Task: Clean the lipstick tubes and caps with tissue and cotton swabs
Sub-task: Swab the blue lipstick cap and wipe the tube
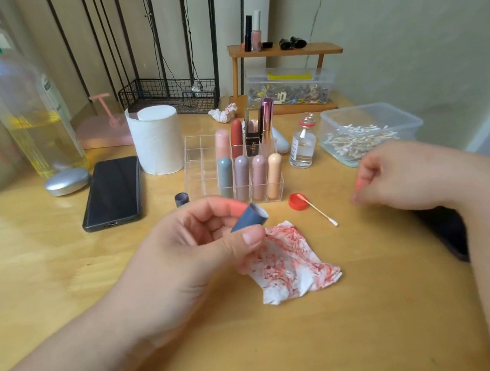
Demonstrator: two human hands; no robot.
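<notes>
Left hand [190, 254] grips a blue-grey lipstick cap [247, 221] btwn thumb and fingertips, held just above the table [64, 287] w/ the open end tilted up and to the right. Right below it lies a crumpled tissue [291, 266], smeared all over w/ red-pink stains; its top corner passes under the thumb. Right hand [398, 177] hovers off to the right, well apart from the cap, fingers curled in, but it's motion-blurred, so I can't tell if it pinches anything. Btwn the two hands a cotton swab [320, 212] lies on the table, one tip resting on a small red lid [297, 202]. Behind the left hand stands a clear organiser [200, 160] w/ several lipsticks [237, 136] upright in its right-hand compartments; left compartments hold nothing. A short dark tube piece [181, 199] stands just beside its front-left corner. To the right of the organiser: a small glass bottle [302, 146] of clear liquid, then a plastic tub [410, 126] of swabs. To the left: a tissue roll [157, 141] and a phone [112, 192] lying face up.
</notes>
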